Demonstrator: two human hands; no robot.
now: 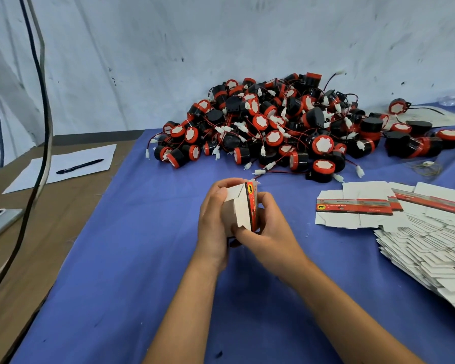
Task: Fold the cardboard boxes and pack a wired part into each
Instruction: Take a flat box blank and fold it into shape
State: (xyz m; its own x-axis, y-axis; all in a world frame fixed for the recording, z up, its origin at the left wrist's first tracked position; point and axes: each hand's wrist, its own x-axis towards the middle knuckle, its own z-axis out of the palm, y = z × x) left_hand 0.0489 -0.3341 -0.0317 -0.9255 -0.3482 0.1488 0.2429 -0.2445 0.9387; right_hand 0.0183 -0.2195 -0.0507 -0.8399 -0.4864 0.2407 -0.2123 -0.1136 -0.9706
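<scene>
A small white cardboard box (241, 208) with a red and black printed side is held up above the blue cloth, its flaps partly folded. My left hand (212, 219) wraps round its left side with the fingertips over the top edge. My right hand (268, 224) grips its right side, thumb pressing on a lower flap. Behind the box lies a big heap of black and red wired parts (286, 127) with white connectors. Flat unfolded box blanks (418, 232) lie spread in a pile at the right.
A blue cloth (142, 258) covers the table; bare brown tabletop (37, 232) shows at the left. A sheet of paper (71, 166) with a black pen (79, 166) lies there. Black cables (44, 127) hang at the left. A white wall rises behind.
</scene>
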